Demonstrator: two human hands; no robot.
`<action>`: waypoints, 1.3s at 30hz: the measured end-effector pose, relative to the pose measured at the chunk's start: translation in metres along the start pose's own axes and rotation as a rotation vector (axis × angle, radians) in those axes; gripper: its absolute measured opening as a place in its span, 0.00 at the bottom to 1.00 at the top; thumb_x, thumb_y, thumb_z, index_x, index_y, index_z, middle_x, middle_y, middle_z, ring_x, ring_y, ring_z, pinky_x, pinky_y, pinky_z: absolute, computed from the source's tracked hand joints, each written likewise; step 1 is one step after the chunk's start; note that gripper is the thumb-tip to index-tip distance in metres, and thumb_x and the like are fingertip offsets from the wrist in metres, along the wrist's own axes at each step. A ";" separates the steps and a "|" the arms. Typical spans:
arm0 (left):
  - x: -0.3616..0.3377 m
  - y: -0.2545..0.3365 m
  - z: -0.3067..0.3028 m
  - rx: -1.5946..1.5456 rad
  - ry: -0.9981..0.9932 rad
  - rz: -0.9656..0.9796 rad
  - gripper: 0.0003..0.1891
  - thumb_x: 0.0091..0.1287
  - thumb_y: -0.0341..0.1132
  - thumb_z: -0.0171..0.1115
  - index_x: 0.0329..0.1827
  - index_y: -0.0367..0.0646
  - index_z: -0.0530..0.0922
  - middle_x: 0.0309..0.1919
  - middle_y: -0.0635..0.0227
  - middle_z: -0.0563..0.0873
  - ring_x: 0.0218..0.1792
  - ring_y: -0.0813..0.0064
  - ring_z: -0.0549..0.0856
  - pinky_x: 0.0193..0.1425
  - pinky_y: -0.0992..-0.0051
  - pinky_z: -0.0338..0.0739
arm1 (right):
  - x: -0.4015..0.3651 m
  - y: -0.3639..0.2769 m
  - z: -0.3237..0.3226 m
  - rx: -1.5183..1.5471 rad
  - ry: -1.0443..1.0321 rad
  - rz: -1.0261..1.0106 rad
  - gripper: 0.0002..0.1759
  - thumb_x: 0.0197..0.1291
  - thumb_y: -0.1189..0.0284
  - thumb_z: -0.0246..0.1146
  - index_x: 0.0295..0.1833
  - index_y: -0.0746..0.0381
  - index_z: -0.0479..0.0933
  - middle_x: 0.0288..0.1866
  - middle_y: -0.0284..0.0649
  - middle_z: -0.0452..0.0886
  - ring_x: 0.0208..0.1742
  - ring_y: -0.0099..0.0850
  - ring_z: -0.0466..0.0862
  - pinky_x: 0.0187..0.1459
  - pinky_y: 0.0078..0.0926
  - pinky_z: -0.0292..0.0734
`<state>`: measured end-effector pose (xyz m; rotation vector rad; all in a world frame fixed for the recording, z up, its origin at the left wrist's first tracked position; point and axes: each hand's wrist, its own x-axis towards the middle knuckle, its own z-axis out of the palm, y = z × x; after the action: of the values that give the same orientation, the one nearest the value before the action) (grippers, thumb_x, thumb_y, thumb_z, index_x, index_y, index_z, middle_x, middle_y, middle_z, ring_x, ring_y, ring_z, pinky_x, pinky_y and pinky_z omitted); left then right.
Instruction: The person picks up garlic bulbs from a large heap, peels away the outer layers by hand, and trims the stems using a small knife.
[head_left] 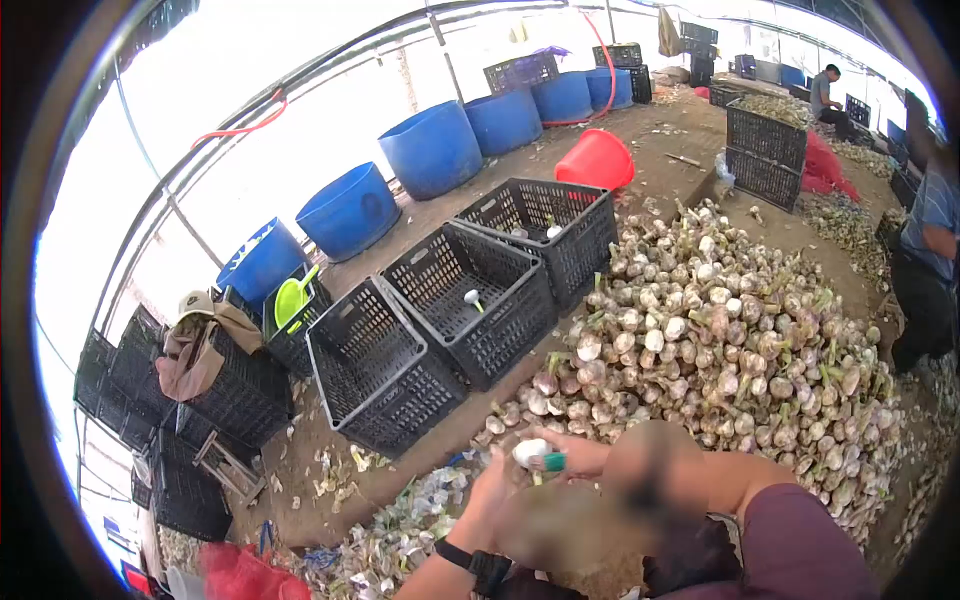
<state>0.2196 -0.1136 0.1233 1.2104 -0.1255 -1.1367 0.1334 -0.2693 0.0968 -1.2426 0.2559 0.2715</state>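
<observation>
A white, peeled-looking garlic bulb (529, 453) is between my two hands. My left hand (492, 488), with a black band on its wrist, is closed around the bulb's near-left side. From the right, my right hand (578, 454) closes on the same bulb. Something green (551, 461) shows at its fingertips; I cannot make out whether it is tape or part of a tool. A blurred patch covers the area just below the hands. Beside my right arm rises a large heap of untrimmed garlic bulbs (735, 335) with stems.
Three black crates stand ahead: a left one (385, 375), a middle one (500, 325) with a bulb inside, and a farther one (570, 240). Garlic skins (400, 540) litter the ground at left. Beyond are a red bucket (597, 160) and blue tubs (430, 150). Other people (930, 230) sit at right.
</observation>
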 end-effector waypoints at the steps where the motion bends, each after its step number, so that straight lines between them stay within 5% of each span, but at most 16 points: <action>1: 0.002 0.000 -0.001 0.039 -0.019 -0.001 0.28 0.74 0.52 0.32 0.68 0.42 0.56 0.63 0.60 0.66 0.60 0.63 0.70 0.67 0.62 0.63 | 0.011 0.010 0.001 -0.037 0.088 0.052 0.23 0.61 0.67 0.62 0.60 0.62 0.67 0.51 0.39 0.76 0.47 0.29 0.79 0.49 0.26 0.80; 4: 0.009 -0.012 -0.022 0.179 -0.024 -0.083 0.25 0.75 0.48 0.38 0.69 0.44 0.55 0.64 0.59 0.64 0.62 0.63 0.69 0.66 0.66 0.65 | 0.042 0.066 -0.033 0.600 -0.110 0.108 0.16 0.64 0.68 0.57 0.56 0.62 0.69 0.48 0.39 0.77 0.46 0.29 0.80 0.47 0.26 0.81; 6: 0.013 -0.022 -0.056 1.020 -0.005 0.238 0.27 0.68 0.38 0.54 0.68 0.45 0.58 0.64 0.54 0.65 0.60 0.57 0.72 0.61 0.65 0.69 | 0.035 0.031 -0.051 0.565 0.047 0.230 0.10 0.66 0.70 0.53 0.50 0.61 0.72 0.45 0.38 0.80 0.45 0.27 0.81 0.45 0.25 0.81; 8: 0.003 -0.011 -0.068 1.674 0.071 0.470 0.29 0.59 0.33 0.61 0.65 0.45 0.62 0.62 0.49 0.66 0.58 0.52 0.73 0.59 0.63 0.71 | 0.035 -0.032 -0.078 0.490 0.035 0.008 0.10 0.68 0.68 0.50 0.46 0.61 0.74 0.43 0.39 0.80 0.41 0.26 0.81 0.39 0.22 0.80; 9: 0.005 -0.012 -0.082 1.843 0.075 0.605 0.30 0.55 0.31 0.63 0.63 0.43 0.64 0.61 0.47 0.66 0.57 0.49 0.72 0.58 0.62 0.71 | 0.080 -0.030 -0.127 0.533 -0.222 -0.278 0.12 0.68 0.66 0.50 0.49 0.62 0.72 0.45 0.40 0.80 0.41 0.28 0.82 0.40 0.23 0.80; 10: 0.004 -0.013 -0.096 1.869 0.064 0.598 0.30 0.53 0.29 0.63 0.61 0.42 0.65 0.61 0.46 0.67 0.56 0.47 0.72 0.57 0.61 0.71 | 0.054 -0.094 -0.112 0.538 0.067 -0.339 0.17 0.70 0.67 0.46 0.55 0.67 0.70 0.48 0.44 0.80 0.45 0.31 0.83 0.47 0.24 0.82; 11: 0.005 -0.016 -0.102 1.897 0.054 0.598 0.30 0.52 0.28 0.63 0.60 0.41 0.66 0.60 0.46 0.68 0.55 0.46 0.72 0.57 0.60 0.71 | 0.060 -0.121 -0.127 0.589 0.087 -0.428 0.20 0.70 0.64 0.46 0.56 0.70 0.68 0.49 0.48 0.78 0.46 0.35 0.83 0.49 0.27 0.81; 12: 0.002 -0.016 -0.096 1.831 0.118 0.600 0.28 0.54 0.27 0.63 0.60 0.40 0.67 0.58 0.50 0.71 0.52 0.51 0.76 0.54 0.61 0.74 | 0.065 -0.136 -0.139 0.559 0.137 -0.389 0.20 0.70 0.63 0.48 0.55 0.70 0.68 0.49 0.49 0.79 0.47 0.36 0.83 0.49 0.27 0.81; 16: 0.013 -0.026 -0.105 0.273 0.401 0.163 0.23 0.63 0.37 0.61 0.60 0.44 0.67 0.50 0.62 0.78 0.46 0.68 0.80 0.46 0.73 0.78 | 0.066 -0.084 -0.134 0.090 0.222 -0.400 0.17 0.63 0.62 0.58 0.48 0.66 0.72 0.40 0.43 0.81 0.37 0.31 0.82 0.38 0.23 0.79; 19: 0.024 -0.026 -0.125 -0.588 0.304 0.156 0.20 0.65 0.37 0.59 0.59 0.45 0.69 0.51 0.61 0.78 0.47 0.66 0.79 0.47 0.72 0.78 | 0.051 0.004 -0.136 -0.381 0.456 -0.104 0.10 0.60 0.66 0.59 0.31 0.61 0.76 0.24 0.35 0.76 0.25 0.25 0.77 0.30 0.23 0.74; 23: 0.031 -0.043 -0.127 -0.575 0.268 0.134 0.16 0.68 0.38 0.55 0.57 0.46 0.70 0.50 0.63 0.78 0.47 0.65 0.78 0.49 0.69 0.77 | 0.040 0.169 -0.188 -1.042 0.282 0.144 0.22 0.50 0.76 0.53 0.52 0.55 0.79 0.42 0.47 0.82 0.42 0.41 0.81 0.45 0.35 0.75; 26: 0.045 -0.069 -0.139 -0.527 0.240 -0.015 0.17 0.68 0.39 0.55 0.57 0.46 0.70 0.49 0.62 0.78 0.46 0.66 0.78 0.50 0.69 0.76 | 0.054 0.209 -0.171 -0.970 0.208 0.162 0.27 0.48 0.77 0.52 0.58 0.53 0.75 0.48 0.52 0.81 0.44 0.44 0.81 0.46 0.35 0.74; 29: 0.052 -0.074 -0.135 -0.501 0.229 -0.051 0.18 0.68 0.39 0.56 0.58 0.45 0.70 0.49 0.62 0.78 0.47 0.65 0.78 0.50 0.69 0.75 | 0.084 0.175 -0.157 -0.590 0.256 0.469 0.28 0.50 0.75 0.53 0.61 0.52 0.73 0.52 0.55 0.78 0.48 0.47 0.80 0.48 0.37 0.73; 30: 0.054 -0.073 -0.132 -0.481 0.206 -0.050 0.18 0.68 0.39 0.56 0.58 0.45 0.69 0.49 0.62 0.78 0.47 0.65 0.78 0.50 0.69 0.75 | 0.102 0.205 -0.168 -0.723 0.282 0.258 0.28 0.53 0.74 0.55 0.63 0.56 0.70 0.51 0.55 0.78 0.48 0.47 0.79 0.46 0.39 0.73; 34: 0.056 -0.076 -0.122 -0.278 0.149 -0.101 0.23 0.65 0.40 0.59 0.62 0.44 0.67 0.53 0.62 0.77 0.51 0.65 0.77 0.55 0.66 0.74 | 0.124 0.195 -0.165 -0.587 0.457 0.373 0.20 0.57 0.69 0.57 0.55 0.63 0.73 0.45 0.57 0.77 0.44 0.48 0.78 0.42 0.41 0.72; 39: 0.071 -0.098 -0.119 0.006 0.111 -0.081 0.34 0.64 0.35 0.59 0.72 0.46 0.54 0.64 0.61 0.68 0.62 0.65 0.70 0.61 0.66 0.68 | 0.094 0.117 -0.135 -0.750 0.585 0.039 0.17 0.61 0.62 0.58 0.29 0.64 0.80 0.28 0.50 0.81 0.30 0.41 0.81 0.31 0.38 0.71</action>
<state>0.2667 -0.0780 -0.0353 1.2906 0.0049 -1.1374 0.1759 -0.3570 -0.0803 -2.0529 0.7262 0.0179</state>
